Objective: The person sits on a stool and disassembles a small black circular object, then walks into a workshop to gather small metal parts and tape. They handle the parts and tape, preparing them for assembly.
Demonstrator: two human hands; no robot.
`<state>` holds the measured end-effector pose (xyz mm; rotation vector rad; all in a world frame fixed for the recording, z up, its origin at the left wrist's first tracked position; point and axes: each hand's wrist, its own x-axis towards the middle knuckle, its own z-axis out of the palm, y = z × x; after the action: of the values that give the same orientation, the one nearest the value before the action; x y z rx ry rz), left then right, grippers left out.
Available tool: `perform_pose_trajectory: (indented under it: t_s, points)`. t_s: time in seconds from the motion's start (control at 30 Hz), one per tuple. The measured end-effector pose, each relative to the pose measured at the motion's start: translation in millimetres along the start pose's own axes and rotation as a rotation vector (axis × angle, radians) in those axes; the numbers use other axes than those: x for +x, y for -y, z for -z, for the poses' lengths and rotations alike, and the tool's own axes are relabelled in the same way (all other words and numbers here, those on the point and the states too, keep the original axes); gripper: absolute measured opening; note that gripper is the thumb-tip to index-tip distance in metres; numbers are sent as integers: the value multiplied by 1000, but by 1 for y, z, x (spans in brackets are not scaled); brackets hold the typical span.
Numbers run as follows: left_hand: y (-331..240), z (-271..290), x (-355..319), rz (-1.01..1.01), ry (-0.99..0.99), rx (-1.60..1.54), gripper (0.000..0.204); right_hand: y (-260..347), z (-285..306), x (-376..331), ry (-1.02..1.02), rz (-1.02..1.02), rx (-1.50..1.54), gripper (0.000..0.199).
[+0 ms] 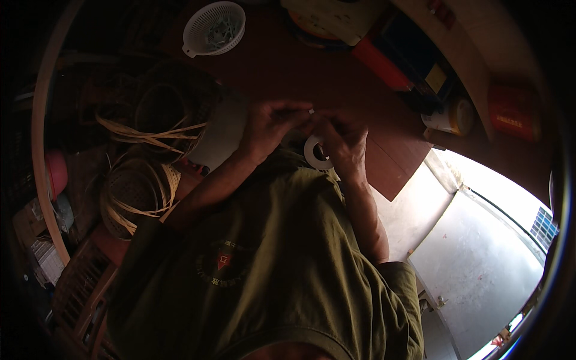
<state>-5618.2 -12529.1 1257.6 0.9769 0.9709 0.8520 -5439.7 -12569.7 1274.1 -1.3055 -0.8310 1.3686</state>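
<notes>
both hands meet at chest height above the dark red table (pixel 282 66): right hand (pixel 345 144) cradles one white tape roll (pixel 316 152), fingers curled round it, while left hand (pixel 270 126) pinches something tiny at the top, likely the tape's end, too small to tell. one white basket (pixel 214 27) sits well apart; two woven baskets (pixel 141 192) left.
</notes>
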Motion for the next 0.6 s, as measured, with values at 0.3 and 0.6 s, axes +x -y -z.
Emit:
perform_pose_trajectory:
  t_s: [0.3, 0.6]
  points:
    - [3, -7, -2, 183, -62, -325, 31, 8, 5, -1, 4, 85, -190, 15]
    - [-5, -4, 2, 206, -9, -344, 29, 28, 6, -3, 6, 52, -285, 14]
